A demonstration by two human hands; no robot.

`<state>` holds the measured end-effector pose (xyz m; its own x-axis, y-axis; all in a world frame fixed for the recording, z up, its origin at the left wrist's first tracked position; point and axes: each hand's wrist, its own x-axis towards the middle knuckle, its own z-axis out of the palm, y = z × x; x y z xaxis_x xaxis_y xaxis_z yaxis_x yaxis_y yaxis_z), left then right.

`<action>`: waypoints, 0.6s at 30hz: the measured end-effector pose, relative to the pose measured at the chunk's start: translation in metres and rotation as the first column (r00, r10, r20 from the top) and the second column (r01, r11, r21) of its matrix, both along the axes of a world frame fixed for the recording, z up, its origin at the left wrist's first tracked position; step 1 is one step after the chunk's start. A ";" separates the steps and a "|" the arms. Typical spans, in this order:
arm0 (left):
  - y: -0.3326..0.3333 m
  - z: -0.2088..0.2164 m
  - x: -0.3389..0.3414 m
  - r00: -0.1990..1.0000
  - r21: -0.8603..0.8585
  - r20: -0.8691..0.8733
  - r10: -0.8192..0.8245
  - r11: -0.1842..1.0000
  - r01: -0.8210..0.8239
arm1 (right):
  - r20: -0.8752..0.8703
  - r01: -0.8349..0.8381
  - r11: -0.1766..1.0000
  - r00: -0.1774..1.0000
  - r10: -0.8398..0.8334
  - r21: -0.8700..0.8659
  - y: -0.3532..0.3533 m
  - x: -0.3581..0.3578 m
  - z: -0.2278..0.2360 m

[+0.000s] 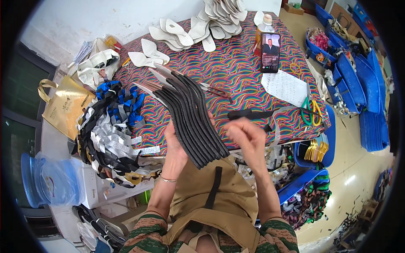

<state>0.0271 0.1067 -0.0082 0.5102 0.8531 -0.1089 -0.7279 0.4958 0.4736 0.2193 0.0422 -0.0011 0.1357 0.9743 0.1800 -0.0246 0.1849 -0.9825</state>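
Observation:
My left hand (176, 137) is wrapped around a fanned stack of shoe insoles (194, 122) with black edges, held tilted over the near edge of the table. Pale faces show at the stack's far end. Just right of the stack, apart from it, my right hand (247, 135) is closed with its fingers curled. Whether anything is in those fingers is hidden. Beyond the right hand lies a long black tool (249, 114), its kind unclear. Small snips (215, 90) with reddish handles rest behind the stack.
Pale insoles (173, 36) heap along the table's back. A phone (270, 52) leans on a bottle (266, 21). Scissors (311, 113) lie at the right edge. Black, silver and blue strips (112, 126) pile at left. Blue bins (350, 80) stand at right.

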 end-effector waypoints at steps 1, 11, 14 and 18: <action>0.002 0.000 0.002 0.999 0.025 0.041 -0.024 0.999 0.023 | -0.042 -0.075 0.993 0.997 0.072 -0.091 -0.010 0.002 -0.005; 0.000 0.004 0.014 0.996 0.157 -0.048 -0.072 0.984 0.079 | 0.104 -0.037 0.999 0.994 0.035 0.018 -0.028 0.002 0.003; 0.000 0.007 0.017 0.993 0.150 -0.085 -0.086 0.984 0.098 | 0.110 -0.131 0.991 0.985 0.133 -0.025 -0.020 0.003 -0.001; -0.002 0.011 0.023 0.996 0.147 -0.062 -0.060 0.987 0.069 | 0.031 -0.251 0.959 0.966 0.257 -0.129 -0.004 0.001 0.007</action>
<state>0.0501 0.1048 0.0029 0.5614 0.8275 -0.0139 -0.6664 0.4619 0.5852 0.2204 0.0381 0.0063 -0.1248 0.9906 0.0568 -0.0088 0.0562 -0.9984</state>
